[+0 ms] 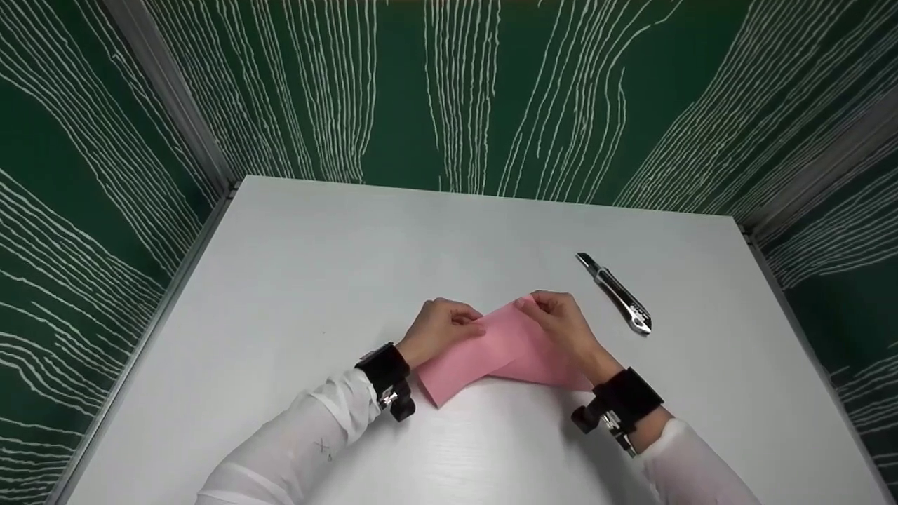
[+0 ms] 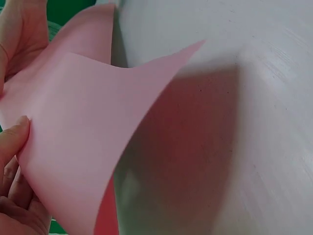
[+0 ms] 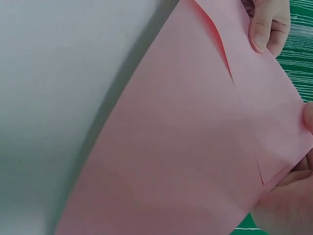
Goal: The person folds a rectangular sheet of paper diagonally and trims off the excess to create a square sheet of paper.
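Pinching the pink paper along its far edge, the left hand and right hand each hold it between thumb and fingers. The paper extends from both grips toward the person, with a slit on the near side. Uneven pulling could tear it past the slit's end. Swinging the right hand outward could strike the utility knife lying to its right.

No word or number can be read: pale markings on the snap-off utility knife are too small to be deciphered; an X-like mark is borne by the left white sleeve.
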`<state>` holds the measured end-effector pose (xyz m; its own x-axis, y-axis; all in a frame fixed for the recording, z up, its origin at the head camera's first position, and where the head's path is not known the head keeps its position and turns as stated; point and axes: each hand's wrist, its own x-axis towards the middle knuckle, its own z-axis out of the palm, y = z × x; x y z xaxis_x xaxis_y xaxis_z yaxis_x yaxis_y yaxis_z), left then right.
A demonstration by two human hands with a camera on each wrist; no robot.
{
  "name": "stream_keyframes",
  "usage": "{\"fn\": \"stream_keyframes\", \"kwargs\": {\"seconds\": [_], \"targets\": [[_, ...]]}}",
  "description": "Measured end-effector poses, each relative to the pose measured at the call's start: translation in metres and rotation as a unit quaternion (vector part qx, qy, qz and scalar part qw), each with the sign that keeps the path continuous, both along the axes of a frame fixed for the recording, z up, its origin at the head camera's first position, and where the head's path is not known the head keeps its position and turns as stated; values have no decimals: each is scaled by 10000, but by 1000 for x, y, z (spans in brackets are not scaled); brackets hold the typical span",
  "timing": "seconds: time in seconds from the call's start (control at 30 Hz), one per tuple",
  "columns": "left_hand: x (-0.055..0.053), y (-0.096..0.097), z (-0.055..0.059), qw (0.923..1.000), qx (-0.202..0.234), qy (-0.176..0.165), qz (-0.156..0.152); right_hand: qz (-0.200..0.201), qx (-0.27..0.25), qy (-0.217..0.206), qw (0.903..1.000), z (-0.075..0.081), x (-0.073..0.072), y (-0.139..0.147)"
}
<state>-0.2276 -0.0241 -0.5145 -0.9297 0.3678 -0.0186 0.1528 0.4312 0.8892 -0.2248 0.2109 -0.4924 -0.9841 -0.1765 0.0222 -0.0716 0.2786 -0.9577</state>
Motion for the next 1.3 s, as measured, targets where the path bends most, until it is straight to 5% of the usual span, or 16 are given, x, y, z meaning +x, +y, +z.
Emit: {"fn": "stream_keyframes", "kwargs": {"seconds": [0.33, 0.57, 0.9, 1.3], "targets": [[1, 1, 3, 9999, -36, 92, 54, -181, 113, -250, 9995, 1, -1, 1], [1, 1, 4, 9999, -46, 36, 135, -94, 130, -25, 9999, 0, -2, 0], [-2, -5, 3, 9997, -8, -28, -244, -463, 138, -103, 9988, 2, -3, 2], [-2, -7, 4, 9997, 225, -63, -64, -518, 41, -70, 9986, 3, -4, 1]]}}
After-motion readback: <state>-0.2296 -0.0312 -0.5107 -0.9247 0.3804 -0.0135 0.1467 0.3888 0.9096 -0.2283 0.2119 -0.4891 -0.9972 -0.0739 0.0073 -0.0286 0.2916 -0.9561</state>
